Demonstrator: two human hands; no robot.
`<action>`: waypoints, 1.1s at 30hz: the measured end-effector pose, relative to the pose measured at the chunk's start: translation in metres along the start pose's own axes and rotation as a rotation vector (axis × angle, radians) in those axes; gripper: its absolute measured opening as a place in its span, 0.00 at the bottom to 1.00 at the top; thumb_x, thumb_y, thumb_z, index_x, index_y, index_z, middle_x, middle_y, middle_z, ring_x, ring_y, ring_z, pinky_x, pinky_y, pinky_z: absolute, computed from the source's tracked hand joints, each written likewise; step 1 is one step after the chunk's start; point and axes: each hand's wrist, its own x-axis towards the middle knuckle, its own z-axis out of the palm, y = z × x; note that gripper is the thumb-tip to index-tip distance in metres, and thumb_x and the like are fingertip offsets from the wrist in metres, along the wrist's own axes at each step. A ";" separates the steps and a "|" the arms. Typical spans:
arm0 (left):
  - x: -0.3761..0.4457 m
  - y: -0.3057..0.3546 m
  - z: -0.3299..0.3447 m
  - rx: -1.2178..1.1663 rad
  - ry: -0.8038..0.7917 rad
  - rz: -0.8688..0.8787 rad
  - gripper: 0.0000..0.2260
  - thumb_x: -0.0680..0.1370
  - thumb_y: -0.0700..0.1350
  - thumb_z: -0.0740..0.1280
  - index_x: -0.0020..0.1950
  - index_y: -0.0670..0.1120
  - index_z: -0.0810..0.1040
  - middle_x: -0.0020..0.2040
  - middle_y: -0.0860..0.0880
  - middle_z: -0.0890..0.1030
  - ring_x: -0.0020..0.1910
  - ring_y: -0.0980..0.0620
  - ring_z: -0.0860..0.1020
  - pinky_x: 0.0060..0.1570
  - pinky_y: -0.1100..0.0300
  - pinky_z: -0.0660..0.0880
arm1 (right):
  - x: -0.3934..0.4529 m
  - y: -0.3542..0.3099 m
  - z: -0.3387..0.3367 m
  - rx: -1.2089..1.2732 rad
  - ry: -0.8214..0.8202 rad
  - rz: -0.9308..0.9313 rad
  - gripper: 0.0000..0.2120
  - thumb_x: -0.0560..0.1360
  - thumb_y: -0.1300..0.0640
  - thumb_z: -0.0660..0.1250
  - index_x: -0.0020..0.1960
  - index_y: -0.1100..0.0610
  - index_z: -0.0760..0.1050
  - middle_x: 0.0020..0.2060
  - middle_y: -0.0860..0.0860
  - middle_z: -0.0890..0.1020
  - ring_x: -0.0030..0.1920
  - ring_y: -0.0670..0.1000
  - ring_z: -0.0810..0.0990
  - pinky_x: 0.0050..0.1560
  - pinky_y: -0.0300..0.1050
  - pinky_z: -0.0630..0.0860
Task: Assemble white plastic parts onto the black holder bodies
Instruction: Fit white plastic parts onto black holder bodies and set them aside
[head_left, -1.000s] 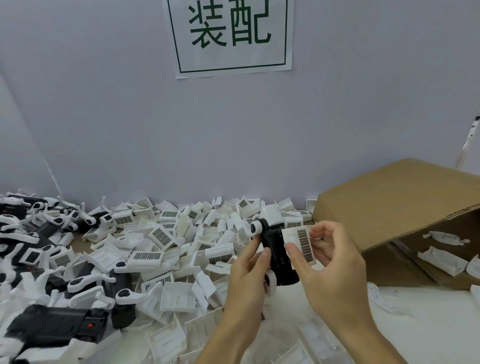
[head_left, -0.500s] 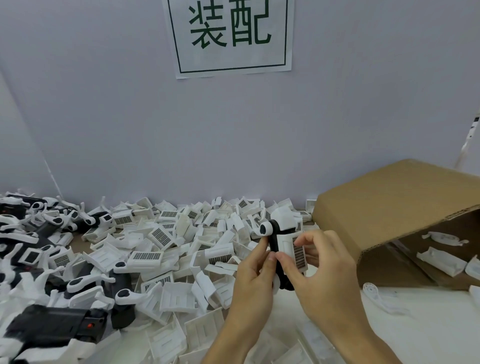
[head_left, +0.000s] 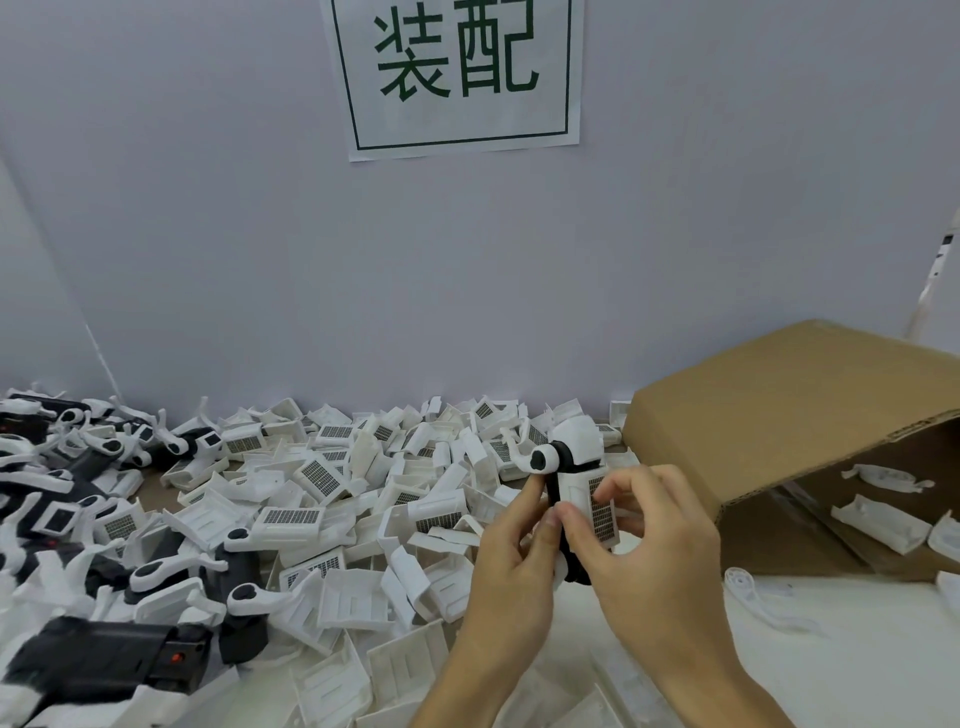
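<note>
Hidden: the lower end of the black holder body (head_left: 555, 480) was covered by both palms.
Left hand (head_left: 511, 566): gripped the body upright, thumb on its side.
Right hand (head_left: 644, 551): pinched the white plastic part (head_left: 597, 506) against the body's right face.
Room: a cardboard box (head_left: 779, 415) lay near, right of the right hand; a parts pile (head_left: 322, 493) spread left of the left hand.
Appearance: the part carried a dark gridded patch; a white cap topped the body.

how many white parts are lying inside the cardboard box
3 in the cardboard box: long white part at the back, wider white part in front of it, cut-off white part at the frame's right edge. More may be hidden.
</note>
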 end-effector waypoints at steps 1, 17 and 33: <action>0.000 0.000 0.000 -0.003 0.000 0.003 0.31 0.86 0.37 0.56 0.51 0.76 0.79 0.32 0.62 0.80 0.31 0.64 0.76 0.33 0.74 0.69 | 0.000 0.000 0.000 0.002 -0.008 -0.001 0.13 0.68 0.53 0.79 0.43 0.48 0.75 0.43 0.42 0.74 0.44 0.43 0.78 0.42 0.38 0.77; 0.003 -0.003 -0.003 -0.210 0.290 -0.147 0.08 0.76 0.56 0.66 0.42 0.64 0.85 0.43 0.60 0.86 0.41 0.63 0.84 0.31 0.70 0.77 | 0.000 -0.003 0.003 0.237 -0.249 0.271 0.07 0.74 0.53 0.74 0.48 0.47 0.76 0.42 0.40 0.84 0.47 0.44 0.84 0.51 0.47 0.81; 0.002 -0.002 0.001 -0.102 0.209 -0.126 0.22 0.73 0.57 0.67 0.51 0.38 0.77 0.37 0.48 0.81 0.34 0.52 0.81 0.29 0.55 0.80 | 0.003 -0.021 0.000 0.784 -0.334 0.732 0.16 0.70 0.44 0.70 0.46 0.55 0.87 0.42 0.56 0.88 0.42 0.51 0.87 0.35 0.38 0.79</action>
